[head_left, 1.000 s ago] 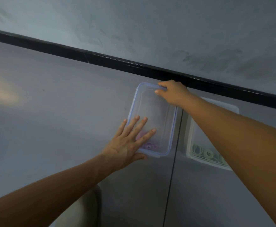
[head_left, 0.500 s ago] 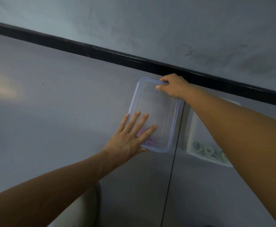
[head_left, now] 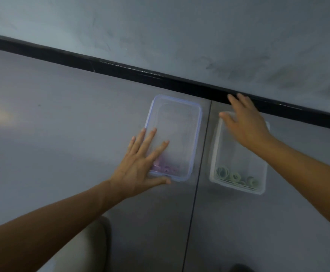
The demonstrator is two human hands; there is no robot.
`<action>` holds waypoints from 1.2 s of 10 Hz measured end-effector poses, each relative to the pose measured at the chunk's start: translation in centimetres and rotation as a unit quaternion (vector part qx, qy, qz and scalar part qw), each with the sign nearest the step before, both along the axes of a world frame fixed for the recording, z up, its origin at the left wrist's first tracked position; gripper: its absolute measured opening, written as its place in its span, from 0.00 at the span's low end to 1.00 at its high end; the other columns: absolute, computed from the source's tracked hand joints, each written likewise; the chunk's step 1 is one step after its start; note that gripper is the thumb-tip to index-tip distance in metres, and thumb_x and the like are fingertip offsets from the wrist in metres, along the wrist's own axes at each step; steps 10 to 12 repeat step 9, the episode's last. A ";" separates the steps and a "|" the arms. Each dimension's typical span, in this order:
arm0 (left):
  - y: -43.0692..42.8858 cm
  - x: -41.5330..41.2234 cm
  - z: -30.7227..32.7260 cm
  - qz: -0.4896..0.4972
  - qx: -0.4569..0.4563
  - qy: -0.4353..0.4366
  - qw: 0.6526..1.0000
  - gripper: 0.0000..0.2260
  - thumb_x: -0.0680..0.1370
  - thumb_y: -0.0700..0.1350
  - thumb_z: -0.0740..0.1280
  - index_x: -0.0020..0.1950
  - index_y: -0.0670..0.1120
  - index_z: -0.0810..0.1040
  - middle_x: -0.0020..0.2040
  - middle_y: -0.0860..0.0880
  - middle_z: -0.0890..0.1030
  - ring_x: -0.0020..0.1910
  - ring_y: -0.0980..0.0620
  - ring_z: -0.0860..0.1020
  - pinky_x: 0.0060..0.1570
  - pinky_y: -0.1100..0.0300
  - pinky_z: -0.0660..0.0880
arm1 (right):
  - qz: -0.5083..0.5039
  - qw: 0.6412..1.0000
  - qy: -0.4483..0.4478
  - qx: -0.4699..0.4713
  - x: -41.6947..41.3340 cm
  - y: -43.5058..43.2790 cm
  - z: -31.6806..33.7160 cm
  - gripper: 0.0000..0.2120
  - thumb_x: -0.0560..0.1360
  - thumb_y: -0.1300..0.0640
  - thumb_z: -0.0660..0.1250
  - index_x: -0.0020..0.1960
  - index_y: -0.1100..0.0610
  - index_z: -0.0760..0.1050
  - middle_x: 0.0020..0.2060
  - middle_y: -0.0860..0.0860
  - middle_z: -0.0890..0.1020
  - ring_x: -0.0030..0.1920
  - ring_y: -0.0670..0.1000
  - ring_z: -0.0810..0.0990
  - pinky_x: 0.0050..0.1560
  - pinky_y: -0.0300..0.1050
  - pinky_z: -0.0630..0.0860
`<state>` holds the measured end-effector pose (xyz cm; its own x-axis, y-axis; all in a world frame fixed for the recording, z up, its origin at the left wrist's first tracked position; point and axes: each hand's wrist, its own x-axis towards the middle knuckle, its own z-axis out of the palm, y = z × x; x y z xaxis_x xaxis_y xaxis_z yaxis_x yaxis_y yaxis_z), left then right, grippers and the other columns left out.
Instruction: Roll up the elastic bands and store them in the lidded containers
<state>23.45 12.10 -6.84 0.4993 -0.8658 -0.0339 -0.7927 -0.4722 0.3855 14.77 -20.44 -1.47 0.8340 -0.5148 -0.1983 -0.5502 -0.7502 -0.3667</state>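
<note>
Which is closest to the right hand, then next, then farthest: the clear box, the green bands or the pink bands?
1. Clear box: right under the right hand, on the right.
2. Green bands: at that box's near end.
3. Pink bands: farther left, inside the blue-rimmed box, beside the left hand.

Table (head_left: pixel 62 134): left container (head_left: pixel 176 122) beside right container (head_left: pixel 236 163), seam between. Left bands (head_left: pixel 167 169) inside at near end, left hand (head_left: pixel 138 167) flat on near corner. Right bands (head_left: pixel 234 176) inside at near end, right hand (head_left: pixel 246 124) over far end.
</note>
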 end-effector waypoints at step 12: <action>-4.8 -0.3 3.4 0.085 0.102 0.127 0.983 0.37 0.72 0.70 0.57 0.77 0.67 0.44 0.79 0.51 0.35 0.73 0.38 0.64 0.67 0.46 0.68 | -0.202 0.943 -0.017 0.262 -15.8 2.5 -3.3 0.51 0.71 0.35 0.70 0.80 0.44 0.40 0.77 0.49 0.63 0.74 0.53 0.66 0.73 0.56 0.65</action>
